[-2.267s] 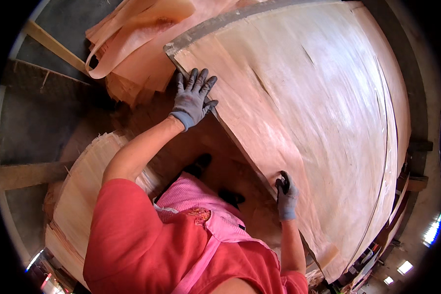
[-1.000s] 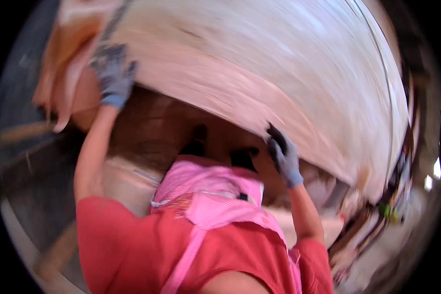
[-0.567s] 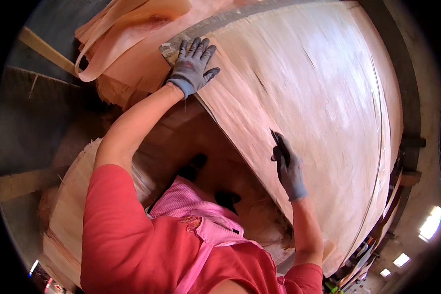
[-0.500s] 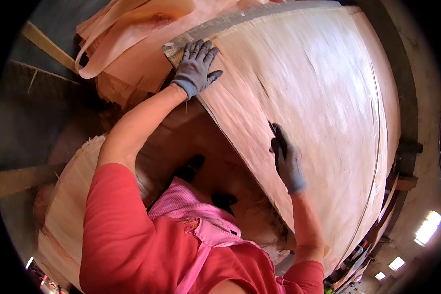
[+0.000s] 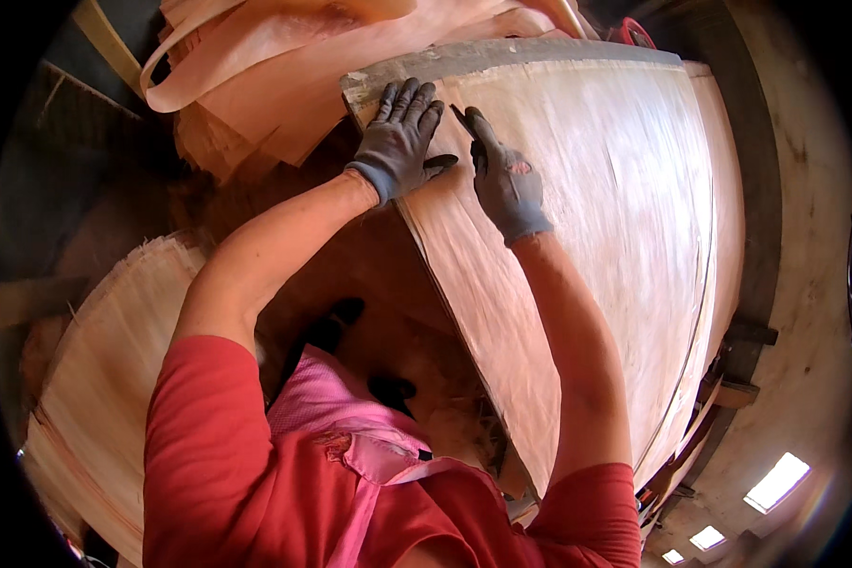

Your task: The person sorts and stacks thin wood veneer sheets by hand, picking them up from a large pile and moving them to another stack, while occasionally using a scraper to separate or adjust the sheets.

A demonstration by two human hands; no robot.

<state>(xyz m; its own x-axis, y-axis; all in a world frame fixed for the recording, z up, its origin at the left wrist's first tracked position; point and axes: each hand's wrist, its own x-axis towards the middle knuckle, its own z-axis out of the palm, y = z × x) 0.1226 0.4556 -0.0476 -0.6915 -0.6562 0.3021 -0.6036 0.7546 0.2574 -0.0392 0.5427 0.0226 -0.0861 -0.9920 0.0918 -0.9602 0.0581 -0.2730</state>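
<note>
A wide pale pinkish wood veneer sheet [image 5: 606, 180] lies in front of me on a grey-edged board [image 5: 502, 55]. My left hand [image 5: 402, 137], in a grey glove, rests palm down on the veneer's far left corner with its fingers stretched out. Just to its right is my gloved right hand [image 5: 509, 185], closed around a thin dark blade-like tool [image 5: 461, 120]. The tool's tip points toward the far left, over the veneer; its handle is hidden in my fingers. Whether the tip touches the sheet I cannot tell.
Crumpled veneer strips [image 5: 284, 66] are heaped beyond the far left corner. Another stack of veneer [image 5: 123, 379] stands at my left. My feet show on the brown floor between the two stacks. Timber ends [image 5: 736, 393] stick out along the right side.
My right hand has moved up and to the left across the veneer, from its near part to beside my left hand. My left hand remains on the corner.
</note>
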